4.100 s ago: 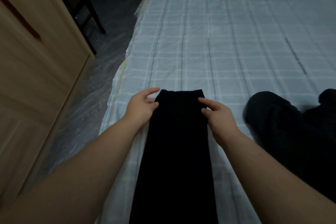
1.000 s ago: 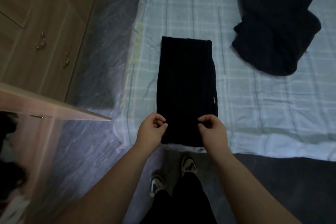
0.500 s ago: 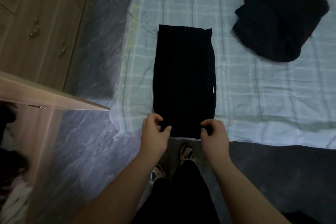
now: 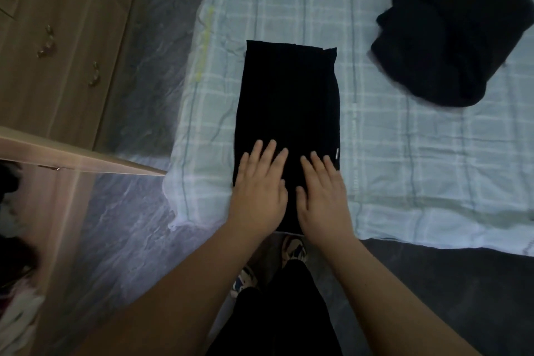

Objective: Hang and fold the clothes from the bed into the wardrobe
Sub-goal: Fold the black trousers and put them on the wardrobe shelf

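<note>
Black folded garment (image 4: 289, 95) is laid on the bed (image 4: 404, 153) at its near edge, long axis running straight away from the hands. Left hand (image 4: 257, 191) and right hand (image 4: 320, 193) are pressed flat on its near end, side by side, fingers extended, nothing gripped.

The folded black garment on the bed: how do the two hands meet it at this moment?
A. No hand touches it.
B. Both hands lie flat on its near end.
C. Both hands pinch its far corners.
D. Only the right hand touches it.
B: the left hand and the right hand lie with straight fingers on the near end of the folded black garment.
</note>
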Motion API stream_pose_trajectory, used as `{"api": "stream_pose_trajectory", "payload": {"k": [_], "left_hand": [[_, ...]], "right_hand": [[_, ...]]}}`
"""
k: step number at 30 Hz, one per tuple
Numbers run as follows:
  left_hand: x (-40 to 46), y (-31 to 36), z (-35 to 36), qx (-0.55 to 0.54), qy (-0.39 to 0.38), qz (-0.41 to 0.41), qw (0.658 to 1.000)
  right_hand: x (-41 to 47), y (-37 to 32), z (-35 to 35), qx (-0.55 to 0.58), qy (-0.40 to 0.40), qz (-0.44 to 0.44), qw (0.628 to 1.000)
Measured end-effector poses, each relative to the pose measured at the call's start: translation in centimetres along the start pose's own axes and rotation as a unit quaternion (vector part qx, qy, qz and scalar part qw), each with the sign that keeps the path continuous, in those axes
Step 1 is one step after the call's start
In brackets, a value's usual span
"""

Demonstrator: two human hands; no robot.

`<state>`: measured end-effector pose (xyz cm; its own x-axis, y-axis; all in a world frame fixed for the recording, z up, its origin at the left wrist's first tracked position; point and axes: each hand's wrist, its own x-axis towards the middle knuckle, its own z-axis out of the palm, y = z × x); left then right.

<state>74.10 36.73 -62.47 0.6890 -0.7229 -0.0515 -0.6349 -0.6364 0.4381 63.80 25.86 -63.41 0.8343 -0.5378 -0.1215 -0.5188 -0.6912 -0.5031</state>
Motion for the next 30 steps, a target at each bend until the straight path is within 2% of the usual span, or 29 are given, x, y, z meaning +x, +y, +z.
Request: {"api": "stream_pose_trajectory", "payload": {"k": [2, 4, 8, 10, 12, 14, 16, 18, 21, 25, 28, 30], "left_hand": [[1.1, -0.9, 1.9, 0.083, -0.062, -0.008, 0.995], [1.3, -2.3, 3.7, 0.116, -0.110, -0.030, 0.987], [0.6, -2.9, 4.8, 0.134, -0.142, -0.031, 0.980], [1.3, -2.1, 4.0, 0.123, -0.128, -0.053, 0.983], [3.0, -1.7, 2.7, 0.099, -0.078, -0.070, 0.990], [5.7, -1.8, 1.9, 0.087, -0.037, -0.051, 0.994], [9.1, -2.3, 1.9, 0.091, -0.019, -0.026, 0.995], [13.0, -2.8, 2.3, 0.101, -0.011, -0.007, 0.995], [17.1, -4.3, 3.6, 0.143, -0.031, 0.022, 0.989], [18.0, -6.4, 5.4, 0.158, -0.064, -0.004, 0.985], [17.8, -6.0, 5.7, 0.147, -0.065, -0.018, 0.987], [18.7, -5.5, 4.9, 0.117, -0.032, -0.024, 0.992]], "right_hand": [[1.0, 1.0, 1.2, -0.062, -0.055, -0.003, 0.997], [1.2, 2.4, 2.5, -0.107, -0.100, 0.006, 0.989], [0.5, 3.3, 3.5, -0.135, -0.123, 0.011, 0.983], [1.2, 2.6, 2.7, -0.125, -0.101, 0.027, 0.987], [2.8, 1.7, 1.2, -0.105, -0.036, 0.041, 0.993], [5.5, 1.6, 0.2, -0.090, 0.030, 0.033, 0.995], [8.9, 1.9, -0.1, -0.076, 0.052, 0.009, 0.996], [12.7, 2.6, 0.3, -0.059, 0.037, -0.027, 0.997], [17.0, 4.1, 1.5, -0.104, -0.009, -0.062, 0.993], [18.3, 6.0, 2.9, -0.159, -0.046, -0.054, 0.985], [18.1, 5.7, 3.1, -0.152, -0.038, -0.043, 0.987], [18.9, 4.8, 2.3, -0.133, -0.009, -0.025, 0.991]]}}
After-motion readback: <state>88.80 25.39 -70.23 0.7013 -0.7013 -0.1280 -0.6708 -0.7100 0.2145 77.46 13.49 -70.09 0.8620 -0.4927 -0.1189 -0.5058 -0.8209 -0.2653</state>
